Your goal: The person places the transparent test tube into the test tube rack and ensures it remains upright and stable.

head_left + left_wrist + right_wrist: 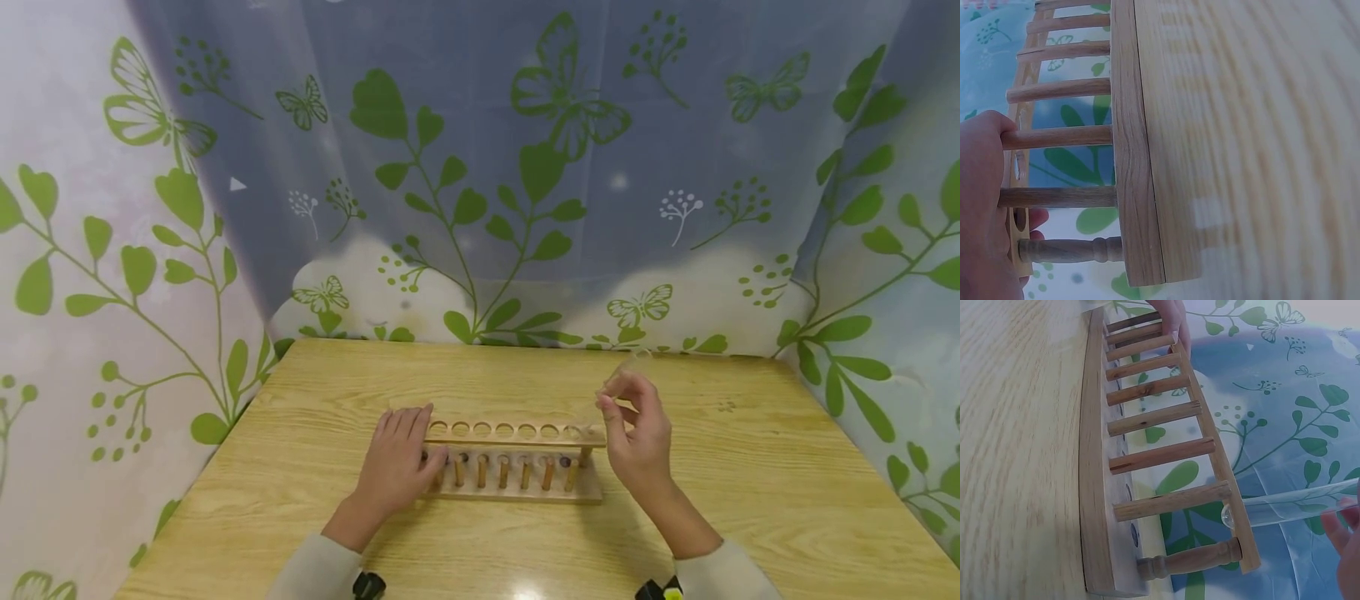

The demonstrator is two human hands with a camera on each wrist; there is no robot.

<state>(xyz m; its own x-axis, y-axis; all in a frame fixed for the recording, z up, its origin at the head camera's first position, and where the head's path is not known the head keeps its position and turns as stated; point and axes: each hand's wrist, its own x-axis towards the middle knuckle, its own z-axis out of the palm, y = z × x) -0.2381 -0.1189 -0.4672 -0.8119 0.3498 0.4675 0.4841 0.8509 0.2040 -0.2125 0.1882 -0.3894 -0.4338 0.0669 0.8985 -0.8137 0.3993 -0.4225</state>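
A wooden test tube rack [517,497] stands on the table, with a row of round holes in its top rail and upright pegs below. My left hand [395,454] grips the left end of the top rail; in the left wrist view the thumb is on the near side and fingertips show behind the rail [1020,265]. Between the thumb and fingers of my right hand [640,429] is a clear glass test tube [1297,503], pinched and slanted. Its rounded bottom pokes through the hole at the rail's right end, beside the turned end post [1191,557].
The rack's base has dark round recesses beneath the holes. Light wood grain covers the table [750,500]. Behind it and at both sides hangs a cloth [480,167] printed with green leaves and butterflies.
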